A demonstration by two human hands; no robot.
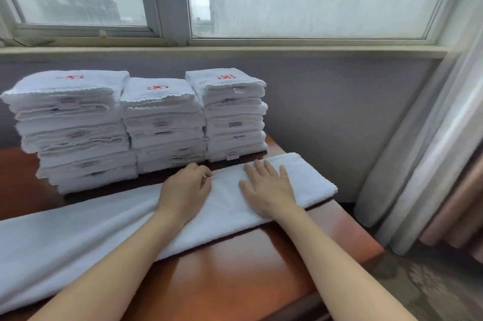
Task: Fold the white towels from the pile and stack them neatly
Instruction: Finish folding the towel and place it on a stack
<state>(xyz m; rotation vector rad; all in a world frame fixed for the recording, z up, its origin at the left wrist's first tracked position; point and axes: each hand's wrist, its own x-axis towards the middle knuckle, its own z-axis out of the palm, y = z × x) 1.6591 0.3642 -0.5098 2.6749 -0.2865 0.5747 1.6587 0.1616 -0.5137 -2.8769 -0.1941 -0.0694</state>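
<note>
A long white towel (pixel 78 237), folded lengthwise into a strip, lies across the brown table (pixel 235 263) from the lower left to the right edge. My right hand (pixel 266 187) presses flat on its right part, fingers straight. My left hand (pixel 187 187) rests on the strip's middle, its fingers curled at the towel's far edge and pinching it. Behind the strip stand three stacks of folded white towels with red logos on top: the left stack (pixel 70 132), the middle stack (pixel 162 124) and the right stack (pixel 232 114).
A grey wall and a window sill (pixel 222 50) run behind the stacks. Curtains (pixel 431 177) hang at the right, past the table's right edge. Patterned carpet (pixel 431 281) lies below them. Bare table surface shows in front of the strip.
</note>
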